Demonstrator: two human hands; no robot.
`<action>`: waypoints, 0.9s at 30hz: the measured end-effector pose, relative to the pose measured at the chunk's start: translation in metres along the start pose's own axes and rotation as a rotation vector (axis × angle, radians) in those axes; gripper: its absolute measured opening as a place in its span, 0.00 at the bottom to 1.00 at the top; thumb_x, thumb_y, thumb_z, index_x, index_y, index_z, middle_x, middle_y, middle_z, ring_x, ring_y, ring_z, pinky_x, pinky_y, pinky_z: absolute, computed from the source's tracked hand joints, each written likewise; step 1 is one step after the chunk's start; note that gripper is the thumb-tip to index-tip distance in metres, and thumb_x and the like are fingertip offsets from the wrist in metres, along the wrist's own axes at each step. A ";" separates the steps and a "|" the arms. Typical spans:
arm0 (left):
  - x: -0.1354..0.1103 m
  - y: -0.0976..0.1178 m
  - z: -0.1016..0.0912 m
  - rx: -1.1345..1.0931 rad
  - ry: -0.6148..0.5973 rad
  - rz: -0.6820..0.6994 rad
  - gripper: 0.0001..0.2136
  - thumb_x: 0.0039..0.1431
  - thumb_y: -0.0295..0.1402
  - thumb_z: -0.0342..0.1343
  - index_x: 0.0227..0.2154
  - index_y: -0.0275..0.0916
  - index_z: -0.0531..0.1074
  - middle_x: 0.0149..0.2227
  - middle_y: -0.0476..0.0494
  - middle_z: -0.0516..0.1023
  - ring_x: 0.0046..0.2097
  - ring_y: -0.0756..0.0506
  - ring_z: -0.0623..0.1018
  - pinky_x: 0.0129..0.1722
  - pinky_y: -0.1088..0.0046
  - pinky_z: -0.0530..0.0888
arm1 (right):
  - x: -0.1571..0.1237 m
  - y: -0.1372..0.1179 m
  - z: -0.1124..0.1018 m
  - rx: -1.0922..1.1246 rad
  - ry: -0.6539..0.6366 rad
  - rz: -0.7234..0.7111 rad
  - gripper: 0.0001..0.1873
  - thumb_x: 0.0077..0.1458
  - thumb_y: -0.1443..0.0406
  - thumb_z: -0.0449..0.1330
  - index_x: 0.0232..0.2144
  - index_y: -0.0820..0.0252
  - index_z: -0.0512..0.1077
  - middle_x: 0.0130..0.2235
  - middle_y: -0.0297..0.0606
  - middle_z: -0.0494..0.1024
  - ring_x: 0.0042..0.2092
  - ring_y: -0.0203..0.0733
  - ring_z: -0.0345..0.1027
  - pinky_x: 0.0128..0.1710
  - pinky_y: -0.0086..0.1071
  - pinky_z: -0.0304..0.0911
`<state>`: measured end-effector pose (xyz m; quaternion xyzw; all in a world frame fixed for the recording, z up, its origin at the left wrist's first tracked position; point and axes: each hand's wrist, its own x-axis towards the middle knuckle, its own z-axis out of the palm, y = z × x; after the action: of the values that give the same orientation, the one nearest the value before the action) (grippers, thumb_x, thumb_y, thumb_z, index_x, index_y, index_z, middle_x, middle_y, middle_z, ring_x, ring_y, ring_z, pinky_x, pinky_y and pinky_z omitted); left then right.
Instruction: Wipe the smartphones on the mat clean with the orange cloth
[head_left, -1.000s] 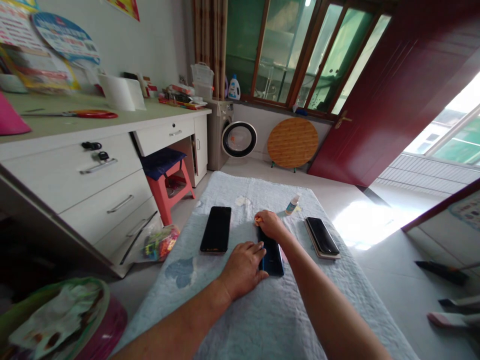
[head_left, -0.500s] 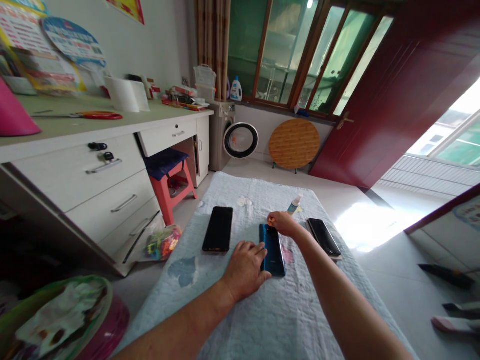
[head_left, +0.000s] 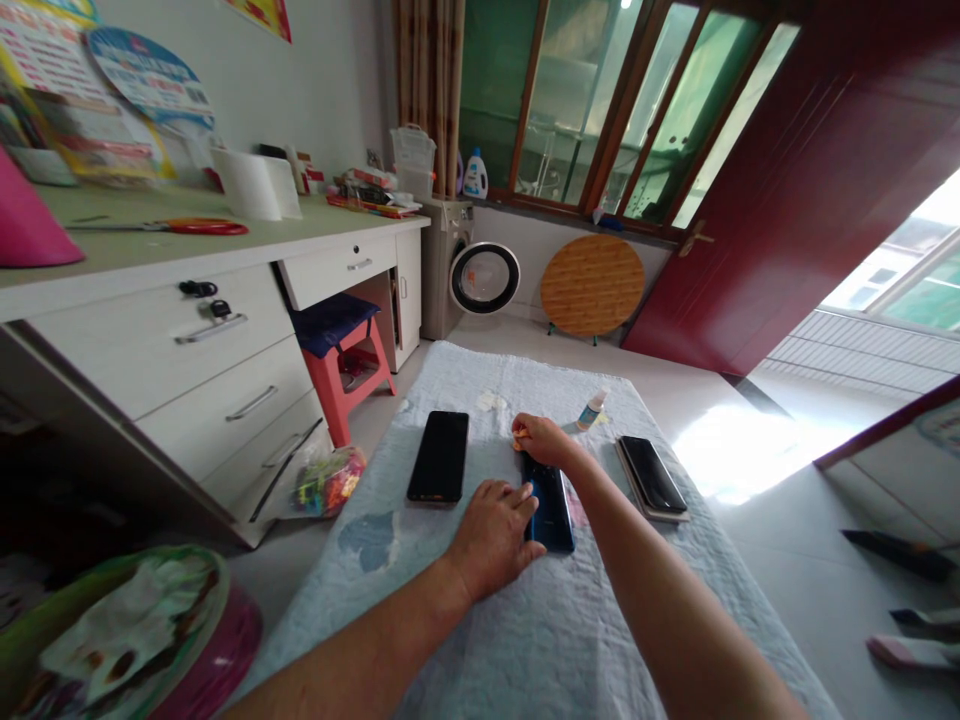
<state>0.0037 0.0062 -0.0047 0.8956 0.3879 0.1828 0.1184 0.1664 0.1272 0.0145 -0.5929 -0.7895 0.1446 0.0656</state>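
A blue smartphone (head_left: 553, 515) lies back side up on the quilted cloth. My left hand (head_left: 495, 535) holds it at its left side, fingertips on the edge and thumb by the bottom corner. At the phone's top left corner, my right hand (head_left: 546, 440) pinches a small orange cloth (head_left: 519, 436), mostly hidden by the fingers. To the left lies a black phone (head_left: 439, 457), screen up. On the right another black phone (head_left: 654, 474) rests on a pale flat object (head_left: 670, 514). A small spray bottle (head_left: 592, 410) stands beyond my right wrist.
A pale blue quilted cover (head_left: 517, 375) spreads over the low table. Left of it are a red stool (head_left: 341, 400), a bag of colourful things (head_left: 328, 482) and a bin (head_left: 240, 620) with waste. A desk (head_left: 150, 300) runs along the wall.
My right hand has moved left with the orange cloth, along the phone's top end to its left corner. My left hand stays on the phone.
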 end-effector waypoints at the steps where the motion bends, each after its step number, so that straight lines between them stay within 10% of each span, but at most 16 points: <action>1: 0.000 0.000 0.000 0.001 0.001 -0.001 0.25 0.53 0.44 0.62 0.52 0.39 0.69 0.58 0.41 0.70 0.52 0.37 0.71 0.55 0.57 0.64 | 0.001 -0.001 0.001 0.002 -0.001 -0.004 0.13 0.52 0.70 0.55 0.40 0.59 0.73 0.38 0.38 0.79 0.38 0.38 0.68 0.36 0.26 0.54; 16: 0.000 0.003 -0.005 -0.017 0.000 -0.004 0.25 0.55 0.46 0.60 0.52 0.40 0.70 0.57 0.42 0.71 0.51 0.37 0.69 0.54 0.58 0.64 | -0.029 0.050 -0.005 0.042 0.138 0.137 0.09 0.53 0.68 0.55 0.35 0.62 0.75 0.31 0.38 0.77 0.33 0.37 0.68 0.33 0.26 0.54; 27: 0.000 0.003 -0.005 -0.009 -0.006 0.013 0.23 0.55 0.45 0.61 0.51 0.39 0.70 0.57 0.41 0.71 0.51 0.37 0.70 0.54 0.59 0.64 | -0.067 0.043 0.010 0.094 0.305 0.213 0.10 0.54 0.62 0.55 0.36 0.60 0.72 0.28 0.35 0.74 0.30 0.37 0.66 0.31 0.27 0.54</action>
<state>0.0041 0.0047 0.0012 0.8981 0.3808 0.1827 0.1226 0.2228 0.0725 -0.0034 -0.6843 -0.6957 0.0958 0.1963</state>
